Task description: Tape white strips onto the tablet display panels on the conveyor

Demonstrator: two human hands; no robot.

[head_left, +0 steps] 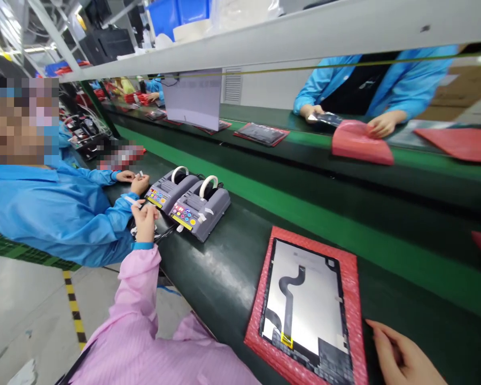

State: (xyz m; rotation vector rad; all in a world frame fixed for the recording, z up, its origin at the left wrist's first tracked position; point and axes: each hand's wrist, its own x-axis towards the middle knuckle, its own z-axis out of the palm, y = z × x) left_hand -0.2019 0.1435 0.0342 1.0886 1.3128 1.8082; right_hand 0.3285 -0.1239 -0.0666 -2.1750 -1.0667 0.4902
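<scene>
My left hand [145, 220], in a pink sleeve with a blue cuff, reaches out at the left beside two grey tape dispensers. Its fingers are pinched on a small whitish strip of tape [133, 201]. In front of me a tablet screen panel [310, 299] lies back side up on a red bubble-wrap bag [347, 256]. A dark curved flex cable with a yellow end runs over its silver back. At the lower right my right hand [409, 355] rests close to the bag's right edge, fingers loosely extended, with nothing visible in them.
The near tape dispenser [202, 206] and the far one [170, 187] stand on the dark green bench [220, 267]. A co-worker in blue [64, 208] sits close on my left. Across the bench, another person handles a red bag [358, 141]. A shelf beam [304, 40] crosses above.
</scene>
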